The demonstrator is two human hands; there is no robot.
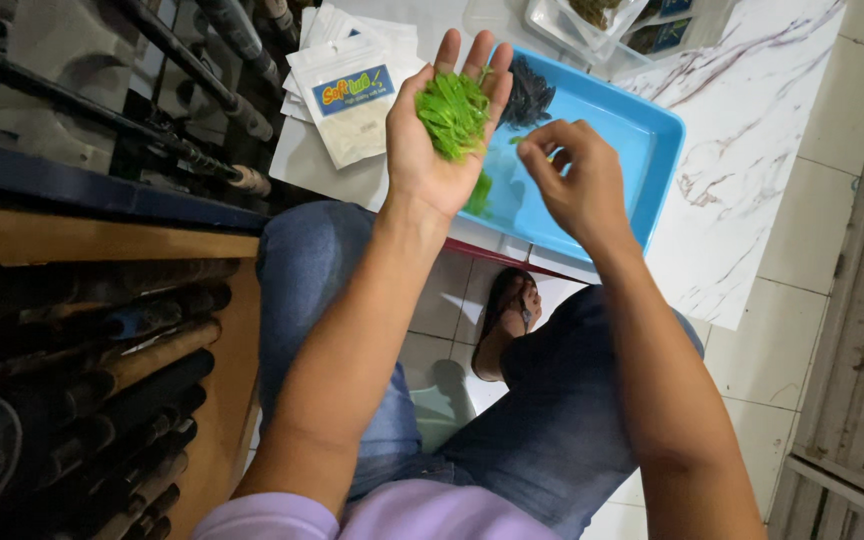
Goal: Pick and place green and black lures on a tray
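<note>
The left hand (439,130) is turned palm up near the top middle of the frame, fingers spread flat and pointing toward the top edge. Its grip is open, cradling rather than clamping: a heap of green soft strips (454,112) lies across the palm and the base of the fingers. The strips run mostly lengthwise with the hand, long axis aimed up the frame and leaning slightly right, though they are bunched so closely that single pieces are hard to separate.

Just beside it, to the right, the right hand (574,180) has thumb and forefinger drawn together in a pinch. Whether anything sits between them I cannot tell; the fingertips are blurred.

Behind both hands is a shallow blue tray (642,150) on a white marbled tabletop (752,170). More green pieces (479,192) lie in the tray, partly hidden by the left wrist, and a dark clump (530,92) shows past the left fingertips, too shadowed to make out.

To the upper left of the tray lie clear pouches (350,95) with a coloured label, stacked and overlapping. The frame's left side holds dark rods (142,380) on a wooden rack, cut off by the edge. At the top, clear containers (592,20) are cropped. Below, jeans-covered knees and a sandalled foot (512,320) rest on the tiled floor.
</note>
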